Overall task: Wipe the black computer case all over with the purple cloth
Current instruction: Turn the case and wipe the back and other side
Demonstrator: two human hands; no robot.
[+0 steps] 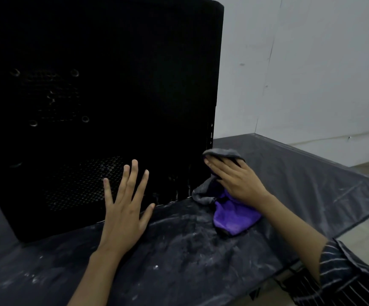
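The black computer case (104, 89) stands upright on the table and fills the left and centre of the view, its vented side panel facing me. My left hand (126, 208) lies flat on that panel near its lower edge, fingers spread. My right hand (234, 180) presses the purple cloth (234, 219) against the case's lower right corner edge. The cloth is purple with a grey side; part is bunched under my palm and fingers, and the rest hangs down onto the table.
The table is covered with black plastic sheeting (179, 261) marked with white dust. Its right edge (338, 230) runs diagonally, with floor beyond. A white wall (311, 62) stands behind the case.
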